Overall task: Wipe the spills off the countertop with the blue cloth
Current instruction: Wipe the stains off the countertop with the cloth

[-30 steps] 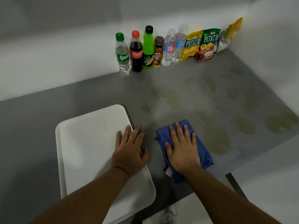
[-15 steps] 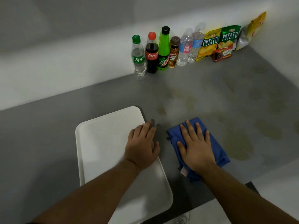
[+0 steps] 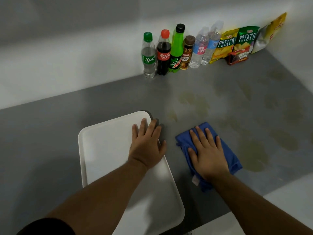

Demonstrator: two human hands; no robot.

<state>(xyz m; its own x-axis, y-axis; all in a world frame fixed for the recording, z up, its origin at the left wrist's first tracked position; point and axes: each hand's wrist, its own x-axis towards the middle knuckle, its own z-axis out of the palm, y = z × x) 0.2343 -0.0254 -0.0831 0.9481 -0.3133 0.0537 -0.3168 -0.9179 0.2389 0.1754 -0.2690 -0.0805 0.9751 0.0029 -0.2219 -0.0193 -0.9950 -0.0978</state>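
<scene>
The blue cloth (image 3: 232, 161) lies crumpled on the grey countertop (image 3: 50, 133), just right of a white tray. My right hand (image 3: 207, 155) presses flat on top of the cloth with fingers spread, covering most of it. Yellowish spill patches stain the counter: one large patch (image 3: 254, 156) right beside the cloth, another (image 3: 286, 140) further right, and fainter ones (image 3: 194, 100) toward the back. My left hand (image 3: 146, 146) rests flat on the right edge of the tray, fingers apart, holding nothing.
The white tray (image 3: 105, 150) lies to the left, reaching the front edge. Several drink bottles (image 3: 163, 53) and snack bags (image 3: 245, 39) line the back wall. A white wall closes the right side. The counter's front edge (image 3: 245, 202) runs near my right forearm.
My view has swung left, so everything sits further right in frame. Both hands stay where they were, left on the tray, right on the cloth.
</scene>
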